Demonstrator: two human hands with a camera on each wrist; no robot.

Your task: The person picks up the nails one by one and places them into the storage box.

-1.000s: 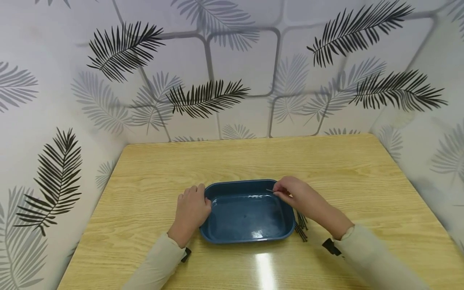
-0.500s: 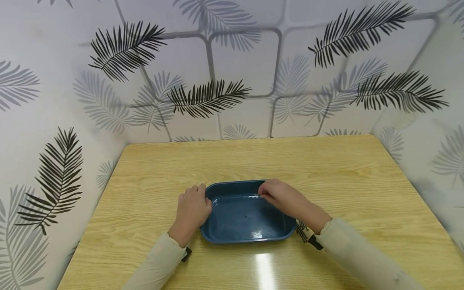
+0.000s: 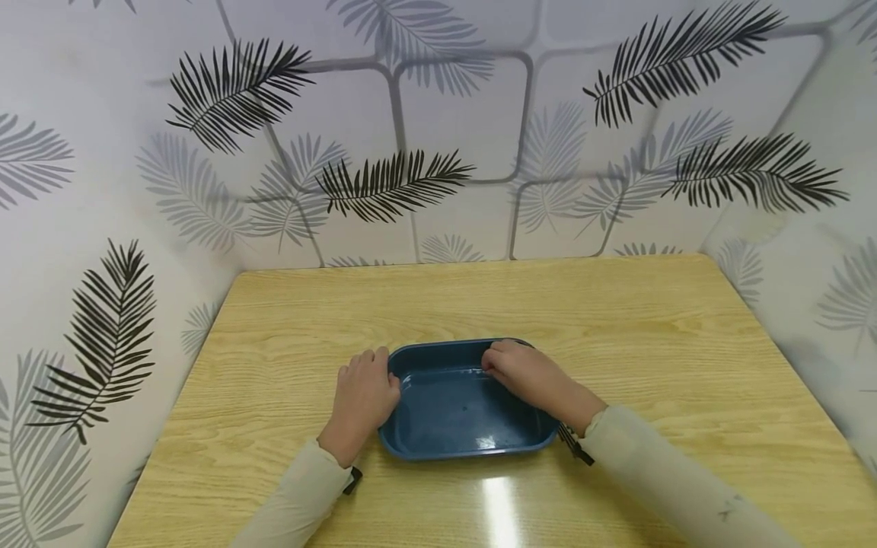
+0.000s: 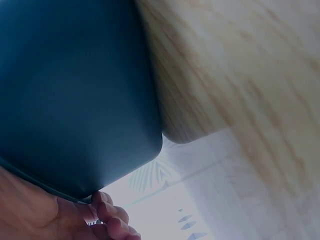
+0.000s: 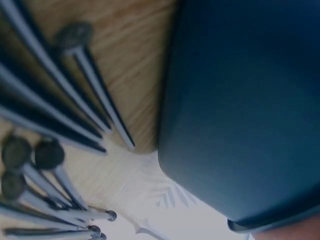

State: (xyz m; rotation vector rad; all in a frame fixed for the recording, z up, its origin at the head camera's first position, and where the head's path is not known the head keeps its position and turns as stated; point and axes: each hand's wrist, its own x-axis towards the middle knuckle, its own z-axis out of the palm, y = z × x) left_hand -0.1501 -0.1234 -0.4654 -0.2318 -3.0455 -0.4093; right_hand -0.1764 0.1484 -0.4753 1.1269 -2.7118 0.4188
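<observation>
The left end of a dark blue plastic tray [image 3: 466,411] is being gripped by the left hand [image 3: 363,396], its thumb being laid inside the rim. The right hand [image 3: 526,374] is being held over the tray's far right corner, its fingers being curled inward; whether anything is being pinched cannot be told, the fingertips being hidden. The forearms are being covered by cream sleeves [image 3: 301,491]. The tray is being supported by a wood-grain table [image 3: 274,327], and just beside its right end a loose group of metal nails [image 5: 100,92] with flat round heads is being borne by the same surface, being partly screened by the right wrist in the head view. Beyond the table, the wall is being covered by pale wallpaper [image 3: 459,114] patterned with black and grey feathery leaves
</observation>
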